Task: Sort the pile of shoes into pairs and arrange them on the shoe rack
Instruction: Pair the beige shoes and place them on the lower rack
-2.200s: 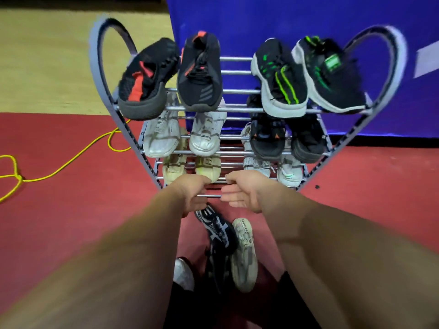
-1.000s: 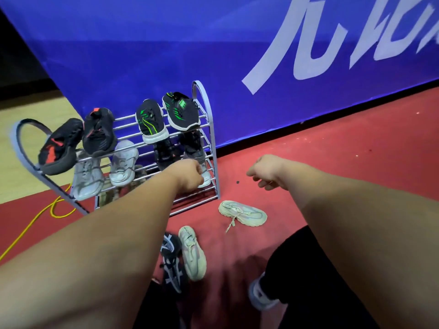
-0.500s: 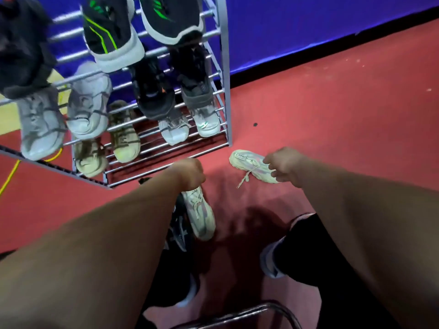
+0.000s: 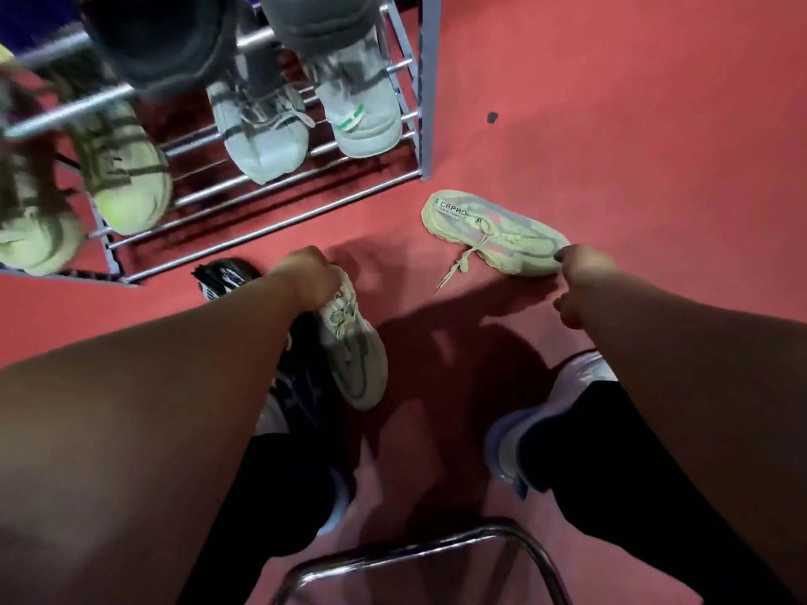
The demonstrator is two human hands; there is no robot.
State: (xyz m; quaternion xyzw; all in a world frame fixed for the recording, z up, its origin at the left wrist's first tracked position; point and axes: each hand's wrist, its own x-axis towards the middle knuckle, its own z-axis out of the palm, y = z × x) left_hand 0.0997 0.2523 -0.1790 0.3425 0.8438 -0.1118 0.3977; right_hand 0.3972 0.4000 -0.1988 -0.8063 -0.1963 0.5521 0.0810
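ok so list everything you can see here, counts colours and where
shoe rack: one, grey metal, upper left
yellowish shoes: two, rack, left
white-grey shoes: two, rack, right
dark shoes: two, tier above, blurred
side-lying pale shoe: one, cream, floor right of the rack
upright pale shoe: one, cream, floor before the rack
black-and-white shoe: one, beside it, partly behind the left arm
floor: red
dark speck: one, floor, right of the rack
metal tube: one, curved, bottom edge
worn shoes: two, light, below black trousers
left hand: curled over the upright pale shoe's collar
right hand: touches the side-lying pale shoe's end; grip unclear
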